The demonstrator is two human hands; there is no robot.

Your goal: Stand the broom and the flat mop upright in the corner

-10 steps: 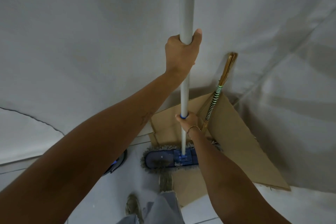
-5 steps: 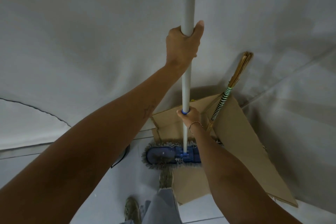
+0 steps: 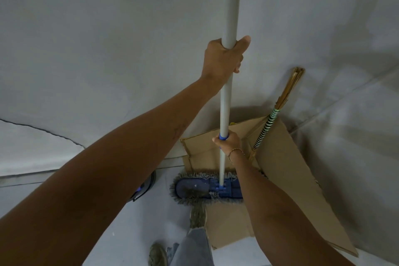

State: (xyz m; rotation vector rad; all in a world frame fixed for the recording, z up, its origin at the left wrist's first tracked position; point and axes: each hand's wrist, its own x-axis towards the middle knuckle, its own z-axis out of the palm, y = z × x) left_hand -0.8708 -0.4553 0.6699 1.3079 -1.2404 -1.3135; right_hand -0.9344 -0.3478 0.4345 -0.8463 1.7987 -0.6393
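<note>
The flat mop stands upright before me, its grey pole rising out of the top of the view. Its blue fringed head rests flat on the white floor near the wall. My left hand grips the pole high up, thumb raised. My right hand holds the pole lower down, at a blue collar. The broom, with a green-and-black striped handle and a straw-coloured top end, leans upright against the wall in the corner, just right of my right hand.
Flattened brown cardboard lies on the floor and against the wall in the corner, under the broom and behind the mop head. A dark round object sits on the floor at the left, mostly hidden by my left arm. My shoes stand below the mop head.
The mop pole stays held in both hands and nearly in place. The view shifted slightly, so the broom appears a little nearer the pole than half a second ago.
</note>
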